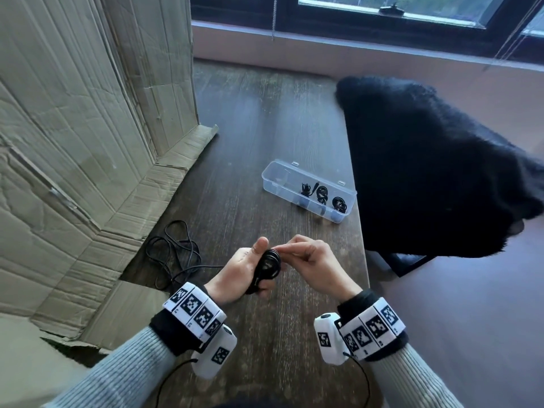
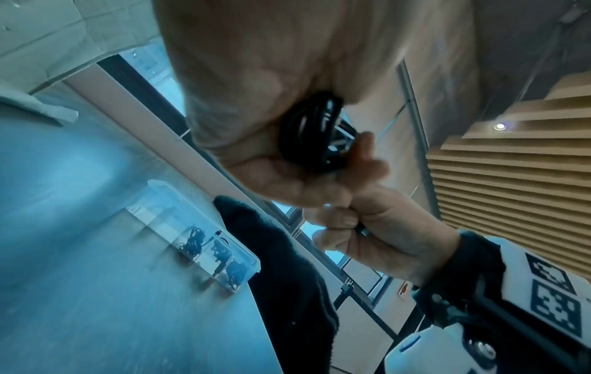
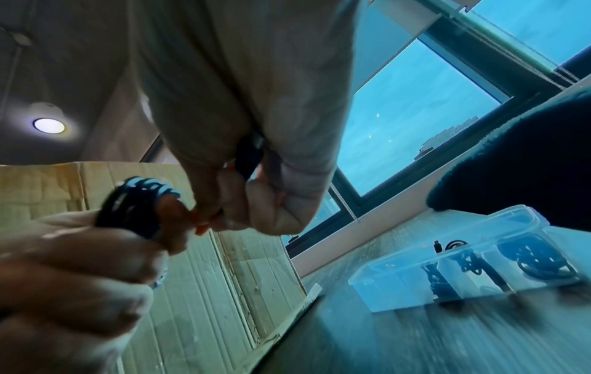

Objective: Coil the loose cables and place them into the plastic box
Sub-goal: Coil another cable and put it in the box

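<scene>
Left of the plastic box (image 1: pixel 309 191) on the dark wooden surface (image 1: pixel 265 128), folded cardboard (image 1: pixel 88 128) stood against the edge, and a loose black cable (image 1: pixel 173 251) lay tangled at its foot, nearer the person than the box. Nearer still than the box and above the surface, the left hand (image 1: pixel 238 269) curled round a wound black coil (image 1: pixel 268 267), thumb up, while the right hand (image 1: pixel 316 265) pinched a strand at the coil's top. Inside the box's right half lay three small coiled cables (image 1: pixel 322 194), and just right of the box a black furry cover (image 1: pixel 426 172) draped a chair.
</scene>
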Tool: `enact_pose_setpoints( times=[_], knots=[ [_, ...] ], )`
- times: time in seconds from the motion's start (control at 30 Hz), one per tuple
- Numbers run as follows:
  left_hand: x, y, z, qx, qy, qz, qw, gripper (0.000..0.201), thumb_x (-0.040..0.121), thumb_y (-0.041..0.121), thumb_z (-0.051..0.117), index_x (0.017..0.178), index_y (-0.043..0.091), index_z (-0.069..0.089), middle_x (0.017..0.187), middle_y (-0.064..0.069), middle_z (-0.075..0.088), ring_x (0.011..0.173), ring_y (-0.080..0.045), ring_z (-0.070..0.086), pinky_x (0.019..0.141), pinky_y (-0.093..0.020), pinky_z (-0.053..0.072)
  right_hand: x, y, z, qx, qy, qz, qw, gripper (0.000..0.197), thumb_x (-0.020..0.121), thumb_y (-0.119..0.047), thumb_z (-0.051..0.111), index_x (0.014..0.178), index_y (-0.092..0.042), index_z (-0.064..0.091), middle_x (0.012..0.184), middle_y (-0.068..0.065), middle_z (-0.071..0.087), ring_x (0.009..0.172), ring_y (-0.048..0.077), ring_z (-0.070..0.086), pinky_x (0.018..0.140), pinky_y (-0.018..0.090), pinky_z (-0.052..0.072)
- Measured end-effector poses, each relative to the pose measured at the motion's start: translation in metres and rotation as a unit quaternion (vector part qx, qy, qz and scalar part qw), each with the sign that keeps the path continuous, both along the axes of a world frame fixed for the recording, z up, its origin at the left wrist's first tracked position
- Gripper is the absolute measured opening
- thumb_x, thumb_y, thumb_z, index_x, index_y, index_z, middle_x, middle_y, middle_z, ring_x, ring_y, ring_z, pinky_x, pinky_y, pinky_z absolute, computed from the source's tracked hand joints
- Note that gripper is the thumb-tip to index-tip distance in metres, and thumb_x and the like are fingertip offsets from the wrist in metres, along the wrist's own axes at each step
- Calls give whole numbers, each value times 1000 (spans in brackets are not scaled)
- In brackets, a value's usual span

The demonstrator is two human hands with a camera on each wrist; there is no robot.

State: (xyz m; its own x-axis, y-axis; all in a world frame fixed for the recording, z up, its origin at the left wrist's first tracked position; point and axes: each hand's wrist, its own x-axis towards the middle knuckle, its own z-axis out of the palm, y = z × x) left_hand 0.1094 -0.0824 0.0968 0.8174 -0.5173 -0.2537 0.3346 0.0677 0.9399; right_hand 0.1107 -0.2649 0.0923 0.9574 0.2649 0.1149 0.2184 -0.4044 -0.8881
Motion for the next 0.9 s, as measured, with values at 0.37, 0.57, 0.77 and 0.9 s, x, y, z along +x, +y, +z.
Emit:
enact_pose_setpoints(
  times=[0.37, 0.57, 0.77, 0.9],
  knots=[
    [20, -4, -16, 86, 84, 206, 971, 52, 100, 48, 31, 88, 5, 58, 40, -2, 36, 31, -8, 24, 41, -12, 19, -41, 19, -3, -152, -196, 10, 969, 12, 88, 4, 62, 97, -4, 67, 80, -1, 40, 54, 12, 42, 47, 23, 39],
    [19, -15, -23, 139, 46, 238, 960, 52, 100, 40, 40, 66, 5, 58, 63, -14, 54, 57, -23, 48, 51, -29, 37, -49, 38, 6, -115, -203, 68, 970, 12, 82, 11, 63, 86, 0, 67, 82, 3, 50, 68, 0, 36, 65, -1, 30],
    [16, -10, -12, 159, -14, 225, 961, 55, 101, 40, 34, 64, 8, 58, 56, -1, 56, 51, -12, 50, 55, -26, 41, -49, 36, -1, 136, -43, -2, 990, 18, 84, -2, 71, 99, -11, 76, 98, 4, 60, 84, 16, 61, 74, 23, 51],
    [17, -9, -12, 166, -52, 238, 956, 53, 101, 38, 32, 67, 8, 58, 55, -2, 57, 47, -10, 50, 48, -22, 41, -54, 39, -2, 204, 16, -9, 979, 23, 88, -5, 66, 110, -7, 73, 100, 10, 66, 91, 24, 65, 81, 30, 53]
  ],
)
